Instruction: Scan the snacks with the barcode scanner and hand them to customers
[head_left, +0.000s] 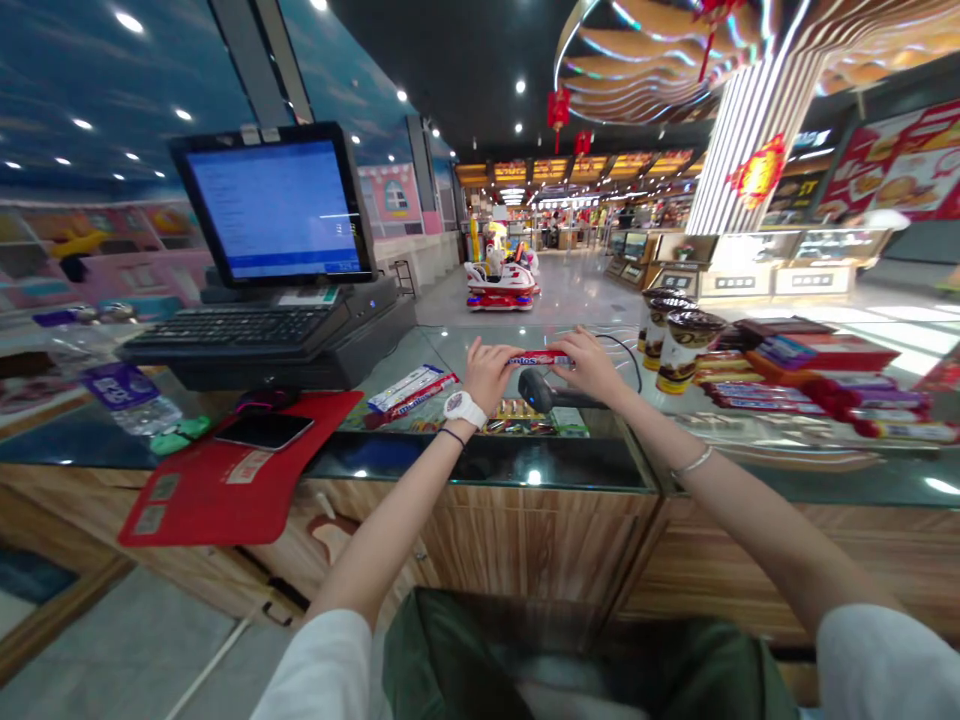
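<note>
A red roll of Mentos candy [538,357] is stretched level between my two hands, above the glass counter. My left hand [487,372], with a white watch at the wrist, pinches its left end. At the other end, the fingers of my right hand [595,366] are closed on the roll. Just beneath it is a black barcode scanner [538,392], its handle running off below my right hand; whether that hand touches it I cannot tell. More candy rolls [412,392], red and white-blue, lie on the glass left of my left hand.
To the left stand a monitor [274,205], a keyboard [225,332] and a plastic bottle [124,385]. A phone [266,430] rests on a red mat [247,475]. Lidded cups [684,350] and piled candy packs [780,395] occupy the right side of the counter.
</note>
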